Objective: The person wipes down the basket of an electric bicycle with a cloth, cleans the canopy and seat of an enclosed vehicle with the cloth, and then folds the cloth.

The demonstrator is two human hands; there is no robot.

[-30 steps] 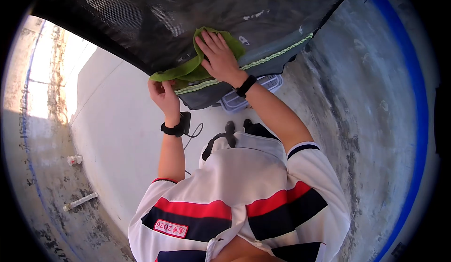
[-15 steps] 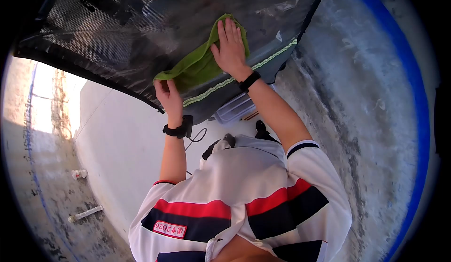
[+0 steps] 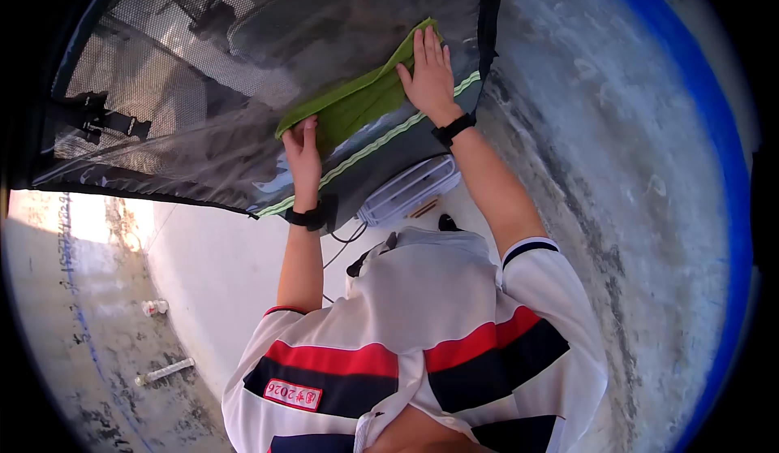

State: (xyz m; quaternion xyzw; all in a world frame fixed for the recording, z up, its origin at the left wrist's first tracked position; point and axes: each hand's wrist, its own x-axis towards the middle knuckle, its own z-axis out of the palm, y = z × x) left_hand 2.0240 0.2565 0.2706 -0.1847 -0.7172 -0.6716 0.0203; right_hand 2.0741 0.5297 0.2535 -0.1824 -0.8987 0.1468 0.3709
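A green cloth (image 3: 357,112) lies stretched across a dark cover (image 3: 235,120) with mesh, clear plastic and a light green reflective strip (image 3: 377,151). My left hand (image 3: 303,159) grips the cloth's lower left end, with its thumb and fingers closed at the edge. On the cloth's right end, my right hand (image 3: 430,79) lies flat, fingers straight and pressing it against the cover. The cloth's upper edge is folded over between the hands.
Beneath the cover sits a grey plastic appliance or frame (image 3: 410,189) with a dark cable (image 3: 350,238) on the pale floor. A worn concrete wall with a blue band (image 3: 726,185) curves on the right. Short pipes (image 3: 165,371) stick out at the left.
The cover now appears lower and tilted differently, showing more mesh and a black buckle. Both hands and the cloth have shifted right, and the cloth is pulled straighter.
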